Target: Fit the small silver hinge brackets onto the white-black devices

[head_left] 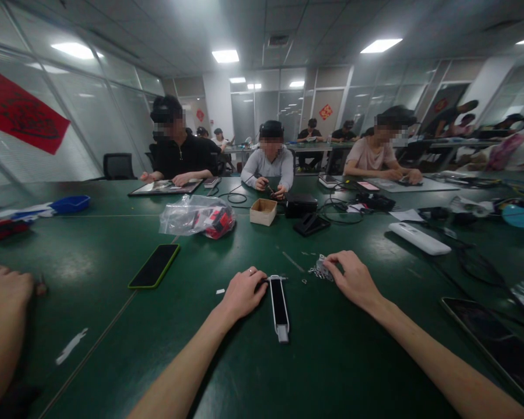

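A slim black bar in a white frame [280,302], with a pale grey tab at its near end, lies on the green table in front of me. At its far left corner is my left hand [244,294], closed around a thin dark thing whose kind is hidden by the fingers. To the right of the bar, a small heap of grey metal pieces [318,271] lies loose on the table. My right hand [351,276] reaches into the heap's right side with thumb and fingertips pinched together. What is between those fingertips is too small to make out.
A green-edged phone [155,266] lies at left, near another person's arm [4,308]. Beyond are a plastic bag with red items [201,216], a small open box [263,212] and black cases. On the right lie a white device [419,238], cables and a dark phone [493,337].
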A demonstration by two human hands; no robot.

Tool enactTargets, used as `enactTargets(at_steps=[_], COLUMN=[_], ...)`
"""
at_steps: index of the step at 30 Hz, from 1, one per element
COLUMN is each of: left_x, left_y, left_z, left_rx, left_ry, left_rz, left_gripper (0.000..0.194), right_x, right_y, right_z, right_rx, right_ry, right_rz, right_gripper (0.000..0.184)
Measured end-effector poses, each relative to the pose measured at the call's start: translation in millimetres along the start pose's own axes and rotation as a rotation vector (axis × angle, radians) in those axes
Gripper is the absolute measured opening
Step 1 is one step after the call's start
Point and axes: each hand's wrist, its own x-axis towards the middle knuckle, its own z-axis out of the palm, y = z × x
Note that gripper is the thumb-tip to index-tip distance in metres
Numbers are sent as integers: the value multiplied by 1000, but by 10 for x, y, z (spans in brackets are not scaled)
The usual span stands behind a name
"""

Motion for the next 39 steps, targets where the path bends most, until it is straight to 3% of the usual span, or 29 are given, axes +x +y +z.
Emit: enactTargets(at_steps=[3, 8, 12, 39], left_x=[2, 6, 5, 13], left_y=[-8, -12, -7, -24], left_z=[11, 18, 9, 29], left_rx=[7, 6, -7, -23], left_ry=[7, -1, -7, -6], left_rz=[11, 7, -2, -5], left_gripper=[20, 20, 21, 21], right_x=[37, 50, 26, 8], right_y=[210, 577, 646, 445], right_z=[-67, -137, -133, 114], right_rx=[-51, -83, -73, -68], right_ry=[-20, -281, -376, -295], right_rz=[34, -12, -35, -65], right_gripper=[28, 25, 22, 26])
